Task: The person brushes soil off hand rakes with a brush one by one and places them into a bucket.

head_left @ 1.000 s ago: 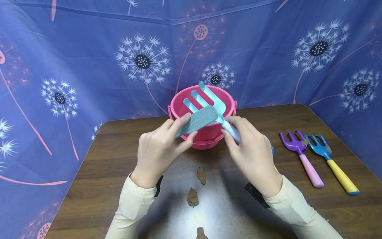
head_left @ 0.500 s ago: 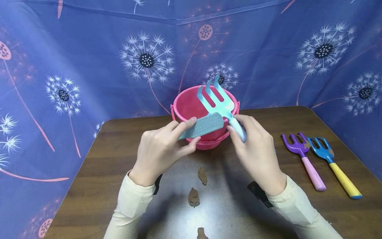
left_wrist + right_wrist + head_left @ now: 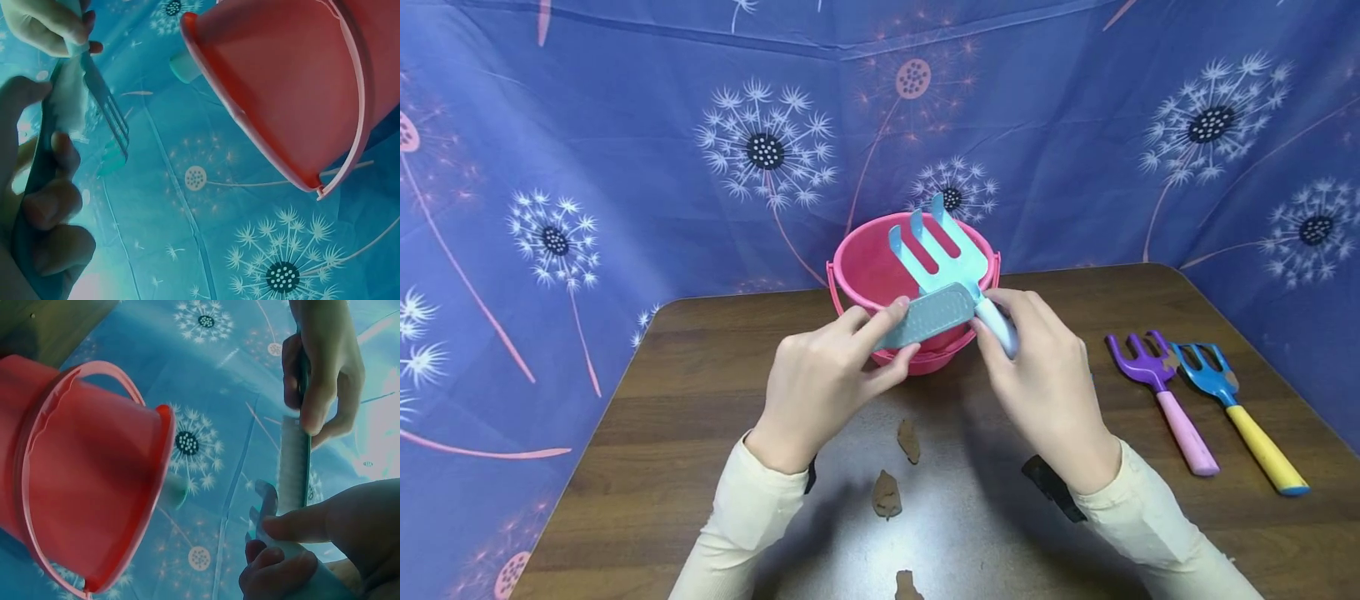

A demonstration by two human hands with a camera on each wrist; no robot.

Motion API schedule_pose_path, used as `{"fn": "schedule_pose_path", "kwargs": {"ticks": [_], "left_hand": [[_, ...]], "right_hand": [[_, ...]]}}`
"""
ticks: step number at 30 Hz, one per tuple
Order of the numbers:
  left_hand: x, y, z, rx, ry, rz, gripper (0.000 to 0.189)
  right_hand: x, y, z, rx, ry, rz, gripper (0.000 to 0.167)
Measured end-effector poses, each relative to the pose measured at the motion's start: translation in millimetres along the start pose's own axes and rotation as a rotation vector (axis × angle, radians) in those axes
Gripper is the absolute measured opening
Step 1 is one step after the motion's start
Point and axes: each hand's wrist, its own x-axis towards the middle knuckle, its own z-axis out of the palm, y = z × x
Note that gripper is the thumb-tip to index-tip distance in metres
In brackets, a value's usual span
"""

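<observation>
Nearest, three flat brown clay-like scraps [image 3: 886, 495] lie in a loose row on the dark wood-grain tabletop [image 3: 700, 400]. Above them, the left hand [image 3: 833, 377] pinches one end of a flat grey-green brush with pale bristles [image 3: 936, 317], probably to leave the bristles free. And here's the right hand [image 3: 1047, 379], its grip curled round the pale handle of a light-blue three-pronged hand fork [image 3: 958, 271], prongs up, presumably to expose the head to the brush; whether they touch, one can't tell. Off right, a purple fork with a pink handle [image 3: 1186, 433] lies beside a blue fork with a yellow handle [image 3: 1266, 450], both smeared brown. Farther back, an upright pink plastic bucket [image 3: 861, 267], then blue dandelion-print cloth [image 3: 647, 75].
</observation>
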Motion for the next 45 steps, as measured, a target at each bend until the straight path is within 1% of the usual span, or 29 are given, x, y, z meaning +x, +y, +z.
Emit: {"fn": "schedule_pose_path", "kwargs": {"ticks": [2, 4, 7, 10, 12, 15, 20, 25, 27, 31, 33, 35, 38, 41, 43, 45], "left_hand": [[0.5, -0.2, -0.9, -0.010, -0.001, 0.018, 0.042], [1.0, -0.5, -1.3, -0.006, 0.018, 0.022, 0.044], [1.6, 0.2, -0.8, 0.010, 0.063, -0.008, 0.044], [2.0, 2.0, 1.8, 0.035, 0.093, -0.044, 0.043], [1.4, 3.2, 3.3, 0.042, 0.094, -0.046, 0.043], [0.1, 3.9, 5.2, 0.024, 0.074, -0.037, 0.044], [-2.5, 0.1, 4.7, -0.025, 0.051, -0.038, 0.046], [-2.2, -2.8, 2.8, -0.033, 0.061, -0.014, 0.045], [-1.4, -3.4, 1.8, -0.034, 0.062, -0.013, 0.044], [0.2, -3.9, -0.2, -0.027, 0.080, -0.038, 0.042], [0.7, -3.9, -0.6, -0.018, 0.096, -0.054, 0.041], [1.4, -3.9, -0.6, -0.010, 0.111, -0.070, 0.040], [1.5, -3.7, 0.2, -0.005, 0.131, -0.079, 0.040], [0.9, -1.5, 1.9, -0.008, 0.142, -0.058, 0.041], [0.1, 1.2, 4.0, -0.015, 0.132, -0.033, 0.043], [-0.7, 3.9, 6.7, -0.021, 0.111, 0.000, 0.044]], "right_hand": [[0.6, 2, -1, 0.006, 0.013, 0.008, 0.030], [0.7, 3, -1, -0.001, 0.025, 0.010, 0.029], [-0.4, 3, 1, -0.026, 0.033, 0.001, 0.030], [-3.1, 2, 3, -0.060, 0.028, -0.035, 0.031], [-4.8, 0, 5, -0.075, 0.022, -0.061, 0.031], [-6.2, -1, 5, -0.064, 0.023, -0.080, 0.031], [-3.8, 0, 3, -0.037, 0.033, -0.058, 0.029], [0.1, 5, 0, -0.022, 0.067, -0.019, 0.029], [1.5, 7, -1, -0.028, 0.059, 0.006, 0.029], [3.1, 8, -2, -0.074, -0.003, 0.071, 0.028], [3.9, 8, -2, -0.070, -0.050, 0.107, 0.028], [4.9, 7, -3, -0.036, -0.110, 0.144, 0.029], [6.2, 6, -6, 0.057, -0.223, 0.218, 0.031], [6.2, 4, -9, 0.118, -0.313, 0.285, 0.034], [5.2, 1, -9, 0.133, -0.345, 0.311, 0.036], [3.4, -2, -9, 0.134, -0.359, 0.320, 0.035]]}}
